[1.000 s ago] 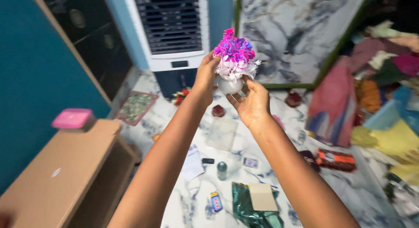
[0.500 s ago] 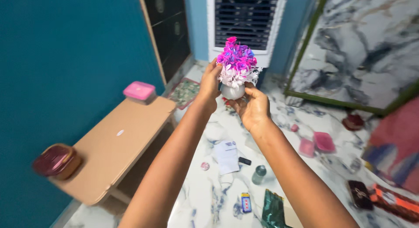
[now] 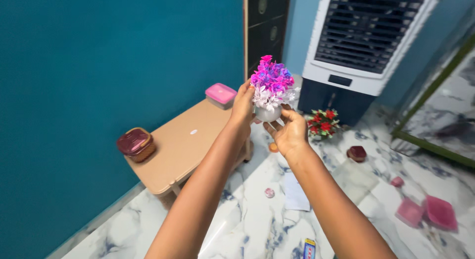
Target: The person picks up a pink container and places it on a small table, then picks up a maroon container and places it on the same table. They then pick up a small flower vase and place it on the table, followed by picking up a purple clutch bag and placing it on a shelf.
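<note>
Held up at chest height in both hands: small white round pot of pink and purple artificial flowers (image 3: 271, 90), left hand (image 3: 243, 106) gripping its side, right hand (image 3: 289, 131) cupping the base. Not yet set down (low tan wooden table (image 3: 183, 145) just beyond, maroon lidded basket (image 3: 135, 143) and pink plastic box (image 3: 220, 94) on it). Farther off, on the white marble floor (image 3: 257, 219), a red-flowered pot (image 3: 322, 123).

Home interior, a lived-in room. Teal painted wall (image 3: 99, 90), white marble-patterned floor (image 3: 247, 224), tall air cooler (image 3: 361, 46) standing in the corner, low tan table (image 3: 183, 145), small household containers and papers scattered across the floor.
</note>
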